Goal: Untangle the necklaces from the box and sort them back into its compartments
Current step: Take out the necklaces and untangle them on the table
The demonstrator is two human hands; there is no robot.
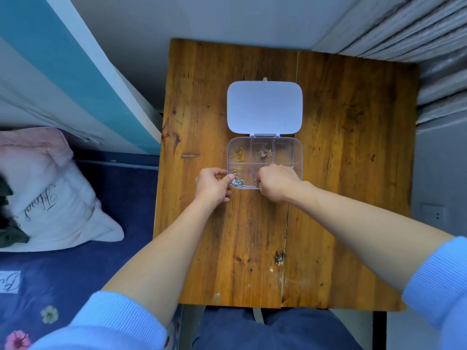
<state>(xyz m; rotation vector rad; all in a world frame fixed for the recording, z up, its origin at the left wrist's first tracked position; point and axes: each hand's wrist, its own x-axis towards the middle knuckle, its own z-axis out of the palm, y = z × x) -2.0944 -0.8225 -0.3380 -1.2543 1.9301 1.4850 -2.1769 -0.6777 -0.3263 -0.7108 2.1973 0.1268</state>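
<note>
A clear plastic compartment box [297, 150] lies open on the wooden table [341, 173], its white lid [264, 107] folded back. A gold necklace [238, 154] sits in the far left compartment and a rose-gold one [265, 152] in the far middle. A silver necklace [237, 181] lies in the near left compartment. My left hand [212, 185] is at the box's near left corner, thumb and finger pinching the silver chain. My right hand [276, 181] covers the near middle and right compartments, fingers curled down into the box. What it holds is hidden.
A bed with a dark blue floral cover [75, 274] and a white and pink pillow [50, 193] lies to the left of the table. A grey wall [439, 173] with a socket stands at the right. My knees [265, 329] are under the table's near edge.
</note>
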